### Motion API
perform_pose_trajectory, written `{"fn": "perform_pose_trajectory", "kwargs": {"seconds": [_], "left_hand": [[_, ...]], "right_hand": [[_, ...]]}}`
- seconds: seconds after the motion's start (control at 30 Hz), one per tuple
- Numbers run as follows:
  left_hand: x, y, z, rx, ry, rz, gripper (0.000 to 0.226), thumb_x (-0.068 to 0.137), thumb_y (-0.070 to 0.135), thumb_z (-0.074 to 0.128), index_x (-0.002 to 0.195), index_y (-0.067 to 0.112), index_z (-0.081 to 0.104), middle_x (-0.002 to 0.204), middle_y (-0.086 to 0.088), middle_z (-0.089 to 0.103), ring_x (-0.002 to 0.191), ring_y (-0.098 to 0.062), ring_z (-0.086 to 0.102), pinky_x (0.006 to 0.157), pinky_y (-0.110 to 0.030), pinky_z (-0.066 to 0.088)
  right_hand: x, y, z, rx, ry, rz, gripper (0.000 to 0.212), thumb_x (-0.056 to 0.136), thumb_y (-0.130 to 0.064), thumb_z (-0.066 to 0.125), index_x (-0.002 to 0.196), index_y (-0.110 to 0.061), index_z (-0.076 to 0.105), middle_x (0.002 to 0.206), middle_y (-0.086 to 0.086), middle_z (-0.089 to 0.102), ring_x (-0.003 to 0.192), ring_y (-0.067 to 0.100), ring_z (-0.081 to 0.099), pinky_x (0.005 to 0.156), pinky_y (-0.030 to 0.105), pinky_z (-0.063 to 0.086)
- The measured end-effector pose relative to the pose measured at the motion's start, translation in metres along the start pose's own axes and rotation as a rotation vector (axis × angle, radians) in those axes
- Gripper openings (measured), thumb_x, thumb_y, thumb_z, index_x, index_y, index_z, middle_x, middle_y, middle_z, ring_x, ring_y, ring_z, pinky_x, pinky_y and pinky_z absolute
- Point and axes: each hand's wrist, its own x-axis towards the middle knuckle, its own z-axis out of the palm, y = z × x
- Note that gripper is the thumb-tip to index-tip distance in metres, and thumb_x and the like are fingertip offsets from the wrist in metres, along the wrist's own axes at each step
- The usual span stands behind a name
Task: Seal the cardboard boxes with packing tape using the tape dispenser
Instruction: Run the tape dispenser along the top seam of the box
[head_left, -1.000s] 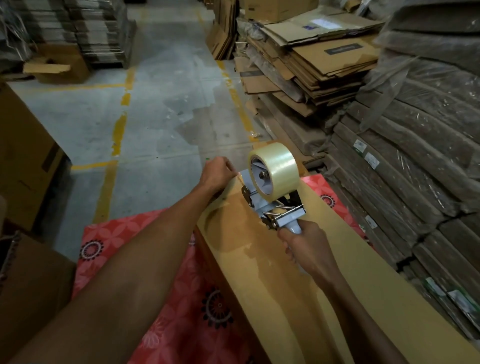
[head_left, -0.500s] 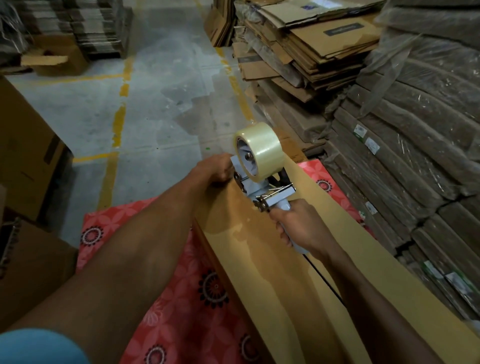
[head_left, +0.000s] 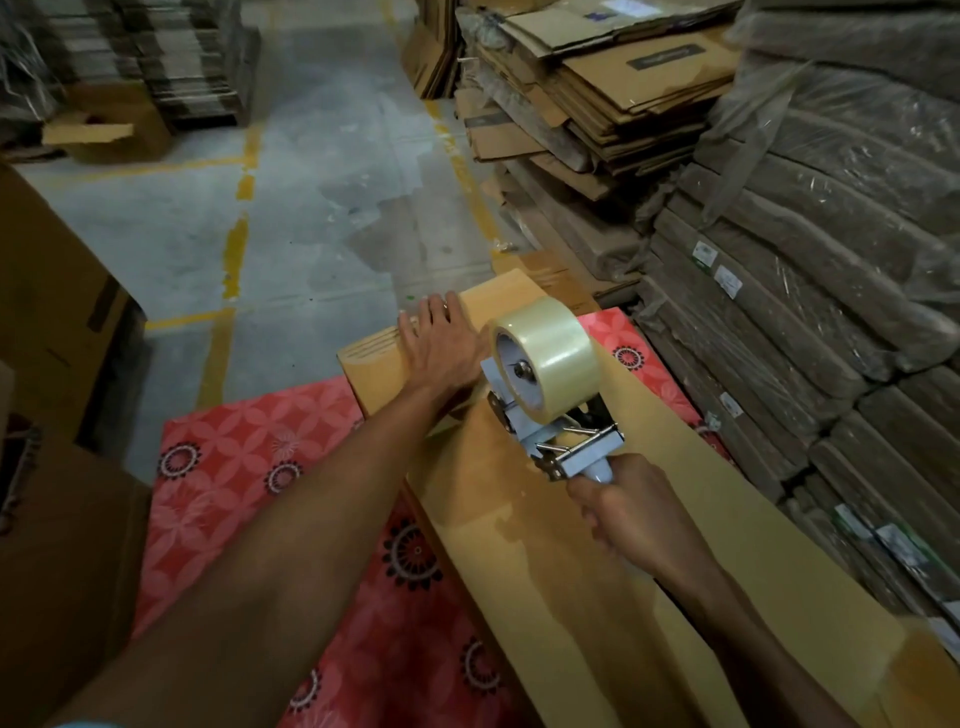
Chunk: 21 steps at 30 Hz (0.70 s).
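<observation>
A long brown cardboard box (head_left: 545, 561) lies on a red flowered mat, running from the lower right up to the middle. My left hand (head_left: 441, 345) lies flat with straight fingers on the box's far end. My right hand (head_left: 628, 514) grips the handle of a tape dispenser (head_left: 556, 431) that carries a roll of clear tape (head_left: 550, 358). The dispenser's front sits against the box top just behind my left hand. A glossy strip of clear tape shows along the box top toward me.
The red flowered mat (head_left: 249, 483) covers the concrete floor (head_left: 311, 208) under the box. Flattened cartons (head_left: 597, 88) and wrapped bundles (head_left: 810, 312) are stacked close on the right. Brown boxes (head_left: 47, 312) stand at the left.
My left hand went from pinching at the box's far edge to lying flat on its end. The view shifted, and the box's far end face now shows.
</observation>
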Motion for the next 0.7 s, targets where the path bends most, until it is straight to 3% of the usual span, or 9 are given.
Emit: {"fn": "perform_pose_trajectory", "kwargs": {"seconds": [0.1, 0.23, 0.47, 0.57, 0.63, 0.7], "left_hand": [[0.007, -0.009, 0.005, 0.094, -0.042, 0.039, 0.093, 0.099, 0.037, 0.055, 0.16, 0.005, -0.007, 0.169, -0.016, -0.005, 0.156, -0.032, -0.006, 0.124, -0.057, -0.005], [0.035, -0.027, 0.003, 0.138, -0.031, 0.065, 0.111, 0.089, 0.04, 0.073, 0.16, 0.007, -0.005, 0.169, -0.013, -0.002, 0.156, -0.03, -0.004, 0.122, -0.057, -0.002], [0.061, -0.047, -0.001, 0.155, -0.054, 0.038, 0.102, 0.085, 0.03, 0.073, 0.161, 0.011, 0.006, 0.169, -0.007, 0.006, 0.156, -0.027, 0.003, 0.123, -0.06, 0.003], [0.06, -0.039, -0.004, 0.146, -0.058, 0.003, 0.09, 0.099, 0.037, 0.055, 0.161, 0.008, -0.003, 0.17, -0.008, 0.0, 0.157, -0.026, -0.002, 0.123, -0.058, 0.0], [0.064, -0.037, -0.004, 0.124, -0.045, -0.029, 0.081, 0.104, 0.055, 0.032, 0.161, 0.008, -0.002, 0.17, -0.009, 0.0, 0.157, -0.025, -0.002, 0.123, -0.057, -0.002], [0.065, -0.036, -0.001, 0.096, -0.035, -0.038, 0.088, 0.1, 0.07, 0.013, 0.161, 0.009, 0.002, 0.17, -0.009, 0.002, 0.157, -0.024, -0.001, 0.123, -0.058, -0.002]], "right_hand": [[0.004, -0.004, 0.002, -0.004, 0.032, -0.064, 0.033, 0.073, -0.038, 0.06, 0.064, -0.005, 0.062, 0.055, 0.007, 0.06, 0.052, 0.023, 0.053, 0.055, 0.042, 0.047], [0.022, -0.027, 0.011, -0.03, 0.055, -0.133, 0.029, 0.08, -0.032, 0.064, 0.059, -0.012, 0.062, 0.052, 0.003, 0.061, 0.051, 0.025, 0.058, 0.057, 0.048, 0.054], [0.046, -0.044, 0.012, -0.038, 0.05, -0.104, 0.031, 0.066, -0.042, 0.061, 0.062, -0.012, 0.064, 0.065, 0.012, 0.069, 0.061, 0.037, 0.068, 0.062, 0.052, 0.059], [0.034, -0.03, 0.003, -0.078, 0.025, -0.099, 0.03, 0.079, -0.037, 0.066, 0.066, -0.011, 0.065, 0.064, 0.012, 0.068, 0.059, 0.032, 0.065, 0.062, 0.049, 0.056], [0.02, -0.012, -0.008, -0.064, 0.006, -0.069, 0.026, 0.084, -0.032, 0.066, 0.07, -0.01, 0.067, 0.062, 0.008, 0.066, 0.059, 0.03, 0.061, 0.06, 0.045, 0.053], [0.003, 0.008, -0.019, -0.019, -0.013, -0.031, 0.023, 0.084, -0.026, 0.066, 0.07, -0.008, 0.067, 0.059, 0.006, 0.062, 0.055, 0.024, 0.057, 0.059, 0.041, 0.047]]}}
